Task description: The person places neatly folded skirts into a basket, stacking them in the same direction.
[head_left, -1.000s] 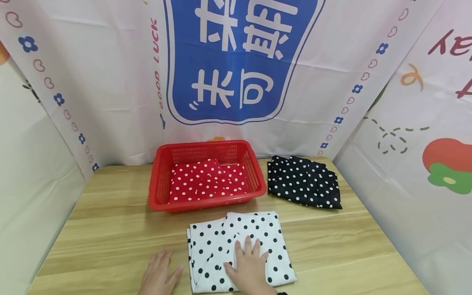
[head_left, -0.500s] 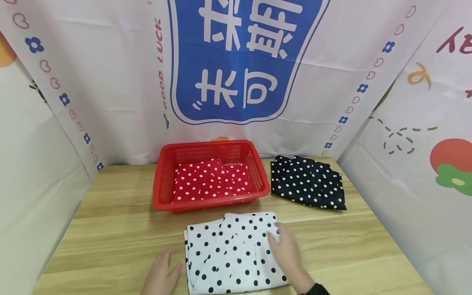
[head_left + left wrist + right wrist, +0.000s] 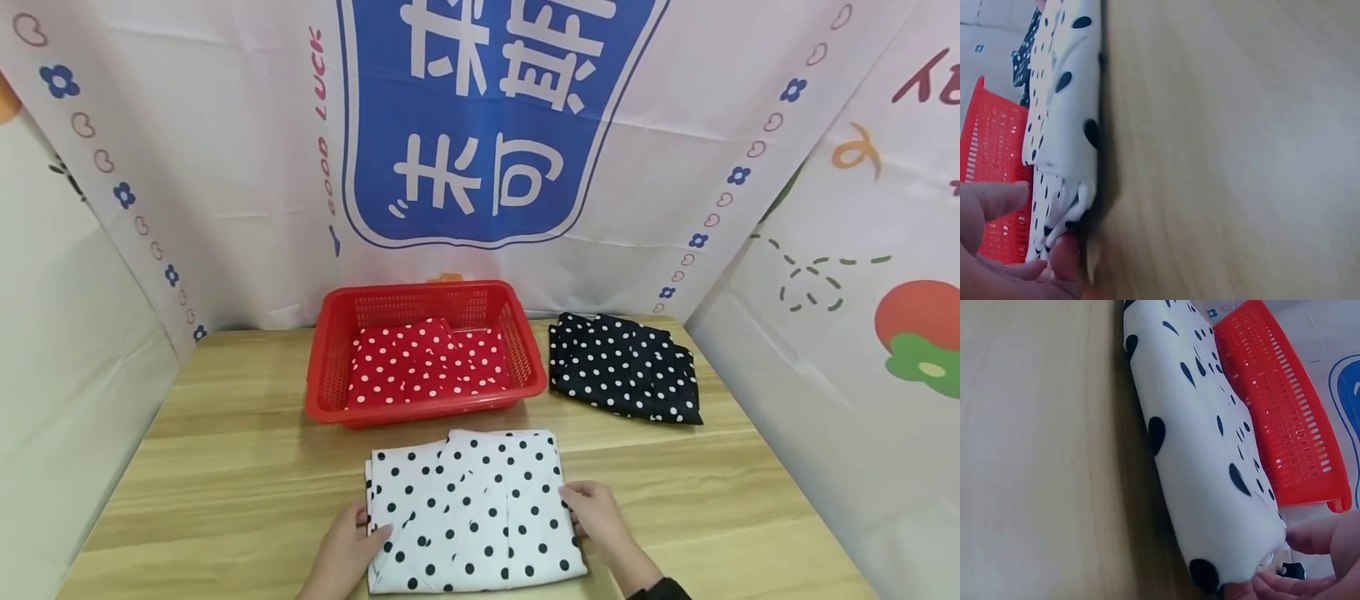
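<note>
A folded white cloth with black dots (image 3: 472,517) lies near the table's front edge. The left hand (image 3: 345,546) is at its left edge, thumb on top and fingers at the side; in the left wrist view the hand (image 3: 1022,250) has fingertips at the folded layers (image 3: 1066,200). At the right edge, the right hand (image 3: 600,517) pinches the cloth; in the right wrist view that hand (image 3: 1310,556) has its thumb above and fingers below the corner of the cloth (image 3: 1210,506).
Behind the white cloth stands a red basket (image 3: 322,358) holding a red dotted cloth (image 3: 427,367). A folded black cloth with white dots (image 3: 622,367) lies to the basket's right. Printed white curtains (image 3: 247,167) hang behind and beside the wooden table (image 3: 225,467).
The right hand has lifted off the top of the white cloth and moved right to grip its right edge. The left hand has moved right from the table onto the left edge.
</note>
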A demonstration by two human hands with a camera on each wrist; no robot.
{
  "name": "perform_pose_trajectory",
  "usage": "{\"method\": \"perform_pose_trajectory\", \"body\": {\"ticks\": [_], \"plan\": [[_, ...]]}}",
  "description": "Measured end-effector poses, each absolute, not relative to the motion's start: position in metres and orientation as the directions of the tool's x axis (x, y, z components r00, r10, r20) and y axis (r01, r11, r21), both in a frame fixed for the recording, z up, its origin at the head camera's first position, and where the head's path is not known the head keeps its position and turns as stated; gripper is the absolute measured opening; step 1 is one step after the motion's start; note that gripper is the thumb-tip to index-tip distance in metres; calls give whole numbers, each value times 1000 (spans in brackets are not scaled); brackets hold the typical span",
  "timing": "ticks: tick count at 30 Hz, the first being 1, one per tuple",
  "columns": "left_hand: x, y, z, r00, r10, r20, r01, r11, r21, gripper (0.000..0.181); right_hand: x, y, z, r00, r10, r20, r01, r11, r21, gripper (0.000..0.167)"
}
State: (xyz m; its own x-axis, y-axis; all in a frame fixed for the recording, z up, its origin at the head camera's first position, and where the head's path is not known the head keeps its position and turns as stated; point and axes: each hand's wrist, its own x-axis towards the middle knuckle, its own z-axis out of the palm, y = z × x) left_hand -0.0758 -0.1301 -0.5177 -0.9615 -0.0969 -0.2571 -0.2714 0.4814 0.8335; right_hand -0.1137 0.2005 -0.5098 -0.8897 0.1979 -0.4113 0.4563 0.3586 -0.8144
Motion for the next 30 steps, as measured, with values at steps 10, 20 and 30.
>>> {"method": "perform_pose_trajectory", "body": {"ticks": [10, 20, 30], "plan": [[-76, -147, -502, -964, -87, -251, -263, 435, 861, 58, -112, 191, -501, -899, 90, -428, 432, 329, -840, 35], [-68, -157, -472, -961, -98, -258, -276, 378, 884, 58, -104, 187, -471, -944, 97, -315, 327, 376, -867, 35], [-64, -157, -460, -959, -96, -268, -285, 361, 888, 59, -102, 186, -455, -952, 112, -286, 307, 373, -875, 32]]}}
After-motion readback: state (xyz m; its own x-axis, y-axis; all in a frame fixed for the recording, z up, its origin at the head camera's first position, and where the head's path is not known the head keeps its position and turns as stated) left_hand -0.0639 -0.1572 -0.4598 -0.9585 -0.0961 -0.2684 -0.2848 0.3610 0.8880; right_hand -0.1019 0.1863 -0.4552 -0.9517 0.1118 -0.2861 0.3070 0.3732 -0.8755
